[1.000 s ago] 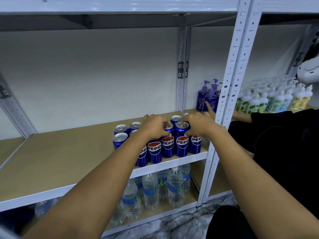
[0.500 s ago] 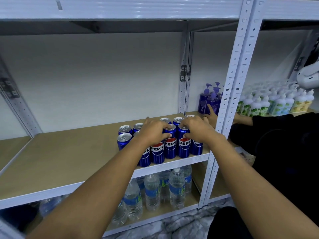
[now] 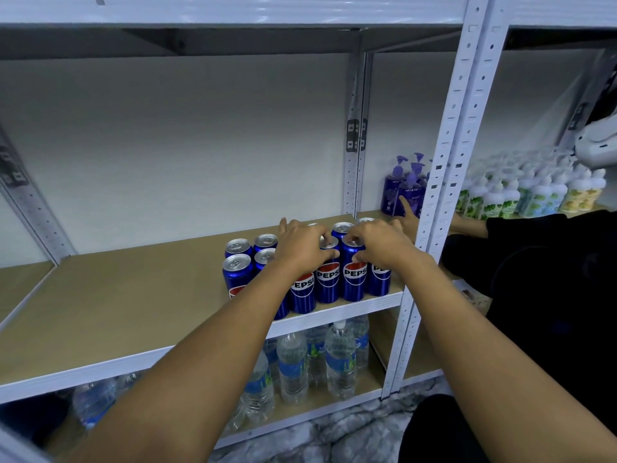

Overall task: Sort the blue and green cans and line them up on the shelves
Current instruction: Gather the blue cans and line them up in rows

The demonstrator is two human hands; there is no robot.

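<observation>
Several blue Pepsi cans [image 3: 237, 274] stand upright in a tight cluster at the right end of the tan middle shelf [image 3: 133, 305]. My left hand [image 3: 302, 250] rests over the cluster, its thumb and fingers closed round the top of a front-row blue can [image 3: 328, 284]. Beside it, my right hand [image 3: 382, 245] pinches the rim of the neighbouring blue can [image 3: 354, 282]. The two hands nearly touch. My arms hide parts of the front cans. No green cans are in view.
A white perforated upright [image 3: 437, 202] stands just right of the cans. Beyond it another person's hand [image 3: 405, 218] and black sleeve [image 3: 534, 248] reach toward purple pump bottles [image 3: 397, 192] and white pump bottles [image 3: 521, 195]. Water bottles [image 3: 339, 359] fill the lower shelf.
Both hands have drawn a little closer together over the front cans. The cans stand where they were, and the view has shifted slightly.
</observation>
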